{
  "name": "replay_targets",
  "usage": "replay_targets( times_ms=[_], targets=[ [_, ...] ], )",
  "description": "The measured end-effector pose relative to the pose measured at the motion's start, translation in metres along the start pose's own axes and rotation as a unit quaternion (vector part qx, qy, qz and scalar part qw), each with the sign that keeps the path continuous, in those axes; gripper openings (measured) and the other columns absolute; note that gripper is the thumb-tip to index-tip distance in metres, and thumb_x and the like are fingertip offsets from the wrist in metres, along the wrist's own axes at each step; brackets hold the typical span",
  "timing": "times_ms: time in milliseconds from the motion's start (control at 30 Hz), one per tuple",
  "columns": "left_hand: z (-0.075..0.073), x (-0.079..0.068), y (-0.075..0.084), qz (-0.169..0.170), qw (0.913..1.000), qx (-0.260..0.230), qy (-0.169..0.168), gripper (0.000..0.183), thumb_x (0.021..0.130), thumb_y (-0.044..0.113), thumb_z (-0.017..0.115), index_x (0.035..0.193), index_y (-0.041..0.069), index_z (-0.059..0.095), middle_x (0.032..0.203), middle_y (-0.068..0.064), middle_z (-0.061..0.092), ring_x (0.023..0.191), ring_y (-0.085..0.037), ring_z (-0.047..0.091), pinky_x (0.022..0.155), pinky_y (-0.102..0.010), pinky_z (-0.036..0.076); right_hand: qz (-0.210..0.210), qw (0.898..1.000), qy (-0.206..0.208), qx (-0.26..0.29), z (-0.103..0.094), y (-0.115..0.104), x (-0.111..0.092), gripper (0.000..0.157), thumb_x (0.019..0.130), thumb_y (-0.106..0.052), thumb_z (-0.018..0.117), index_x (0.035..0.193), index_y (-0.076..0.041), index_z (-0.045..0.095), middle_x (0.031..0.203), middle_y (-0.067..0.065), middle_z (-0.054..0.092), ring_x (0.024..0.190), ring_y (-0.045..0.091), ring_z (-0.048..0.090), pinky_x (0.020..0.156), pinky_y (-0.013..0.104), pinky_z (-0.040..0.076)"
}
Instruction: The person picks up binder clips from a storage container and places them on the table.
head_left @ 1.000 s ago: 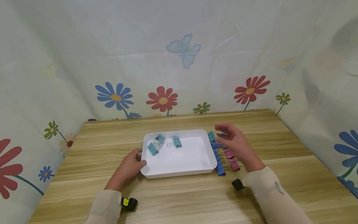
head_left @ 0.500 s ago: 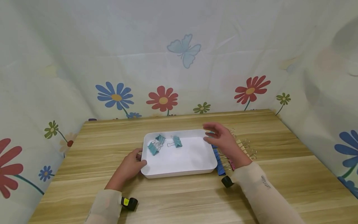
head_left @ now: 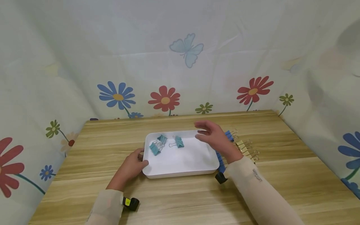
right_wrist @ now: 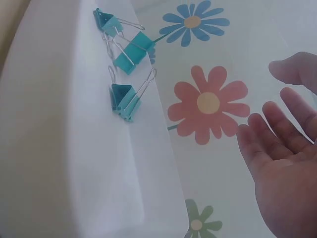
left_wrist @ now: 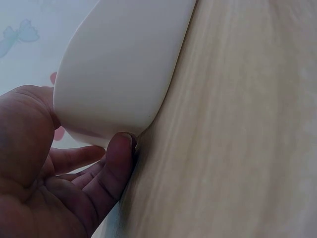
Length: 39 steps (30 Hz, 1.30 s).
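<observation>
A white tray (head_left: 180, 161) sits on the table with three teal binder clips in its far left part. Two of those clips (head_left: 155, 148) lie against each other, and a third clip (head_left: 179, 142) is just right of them. My left hand (head_left: 130, 167) grips the tray's left side, thumb over the rim and fingers curled at the outer wall (left_wrist: 119, 64). Over the tray's far right corner hovers my right hand (head_left: 216, 139). In the right wrist view this hand (right_wrist: 282, 144) shows a bare palm and loosely bent, spread fingers, holding nothing.
Right of the tray lie more binder clips, partly hidden by my right arm: a blue clip (head_left: 229, 135) at the back, yellow clips (head_left: 244, 150) in a row, and blue clips (head_left: 221, 162) along the tray's edge. A flower-printed curtain (head_left: 135, 68) stands behind the wooden table (head_left: 180, 200).
My right hand has moved left from above the clips to over the tray's far right corner, uncovering the blue and yellow clips. The left hand and the tray have stayed put.
</observation>
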State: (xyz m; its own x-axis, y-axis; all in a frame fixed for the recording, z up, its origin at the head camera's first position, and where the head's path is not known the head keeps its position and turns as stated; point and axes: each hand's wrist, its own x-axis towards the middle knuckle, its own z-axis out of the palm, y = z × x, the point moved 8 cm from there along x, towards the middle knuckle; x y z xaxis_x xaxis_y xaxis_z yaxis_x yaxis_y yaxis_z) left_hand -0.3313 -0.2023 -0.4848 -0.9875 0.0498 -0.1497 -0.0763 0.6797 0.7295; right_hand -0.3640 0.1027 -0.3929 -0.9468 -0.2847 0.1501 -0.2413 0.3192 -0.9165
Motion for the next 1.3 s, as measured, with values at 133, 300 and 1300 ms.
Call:
replay_targets(
  times_ms=[133, 300, 1300],
  targets=[
    [0.000, -0.001, 0.000, -0.006, 1.0000, 0.000, -0.001, 0.060, 0.085, 0.020, 0.060, 0.140, 0.003, 0.044, 0.114, -0.016, 0.065, 0.091, -0.022, 0.061, 0.079, -0.036, 0.053, 0.002, 1.000, -0.013, -0.005, 0.008, -0.005, 0.010, 0.051, 0.089, -0.017, 0.068, 0.136, -0.012, 0.050, 0.139, 0.009, 0.052, 0.129, 0.028, 0.051, 0.103, 0.042, 0.044],
    [0.000, 0.000, 0.000, -0.010, 0.9999, 0.003, -0.002, 0.061, 0.085, 0.021, 0.061, 0.141, 0.004, 0.043, 0.116, -0.016, 0.065, 0.093, -0.023, 0.061, 0.083, -0.039, 0.054, -0.017, 0.999, -0.029, -0.015, 0.017, -0.010, 0.023, 0.045, 0.089, -0.014, 0.067, 0.132, -0.015, 0.053, 0.136, 0.007, 0.053, 0.128, 0.026, 0.051, 0.105, 0.041, 0.043],
    [-0.001, 0.004, -0.006, -0.012, 0.9999, -0.009, 0.002, 0.060, 0.084, 0.022, 0.062, 0.140, 0.007, 0.045, 0.116, -0.015, 0.065, 0.093, -0.023, 0.063, 0.083, -0.040, 0.053, 0.066, 0.982, -0.117, -0.135, 0.075, 0.012, 0.070, 0.037, 0.087, -0.020, 0.071, 0.122, -0.012, 0.063, 0.120, 0.006, 0.065, 0.107, 0.020, 0.058, 0.094, 0.037, 0.050]
  ],
)
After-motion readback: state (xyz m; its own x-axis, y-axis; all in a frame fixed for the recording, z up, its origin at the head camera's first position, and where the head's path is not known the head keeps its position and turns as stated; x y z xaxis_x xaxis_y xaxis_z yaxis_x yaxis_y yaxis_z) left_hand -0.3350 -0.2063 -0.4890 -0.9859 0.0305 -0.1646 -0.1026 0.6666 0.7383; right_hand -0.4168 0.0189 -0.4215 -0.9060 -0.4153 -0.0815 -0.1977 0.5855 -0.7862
